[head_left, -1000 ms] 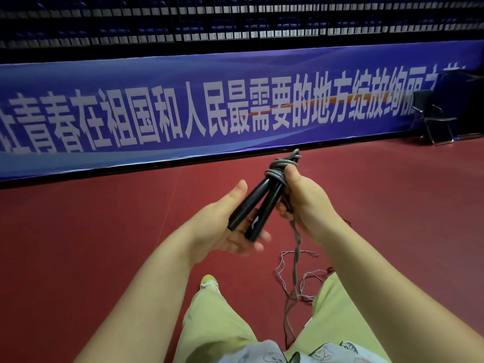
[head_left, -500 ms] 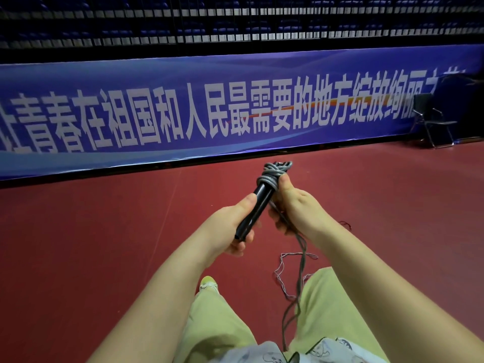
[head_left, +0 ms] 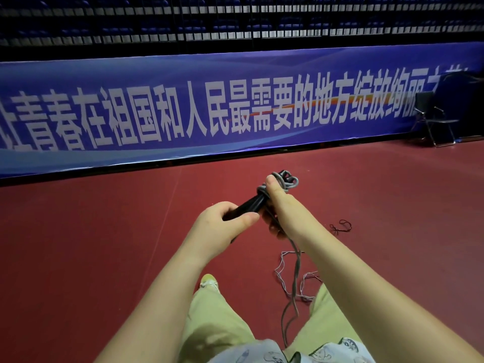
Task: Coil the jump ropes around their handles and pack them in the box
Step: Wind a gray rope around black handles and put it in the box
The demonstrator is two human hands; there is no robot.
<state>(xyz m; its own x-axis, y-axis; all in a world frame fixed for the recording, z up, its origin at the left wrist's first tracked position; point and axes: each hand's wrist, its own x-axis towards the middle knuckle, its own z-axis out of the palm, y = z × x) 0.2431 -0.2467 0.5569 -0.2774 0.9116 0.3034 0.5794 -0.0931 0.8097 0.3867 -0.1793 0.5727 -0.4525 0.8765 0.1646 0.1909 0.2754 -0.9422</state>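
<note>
I hold a pair of black jump rope handles [head_left: 250,205] together in front of me, above the red floor. My left hand [head_left: 222,226] grips their near ends, thumb on top. My right hand [head_left: 280,205] grips the far part, thumb pressing the grey rope coils [head_left: 284,180] wound around the handles' far ends. The loose grey rope [head_left: 294,279] hangs from under my right hand down between my legs. No box is in view.
Thin pale strings [head_left: 285,260] and a dark red thread [head_left: 340,226] lie on the red floor [head_left: 104,244]. A long blue banner [head_left: 209,111] runs along the barrier ahead. A black folding chair [head_left: 432,119] stands at the far right.
My left hand has gone from cradling the handles loosely to gripping their near ends. The handles have swung flatter, pointing right, and more grey rope is wound at the far ends.
</note>
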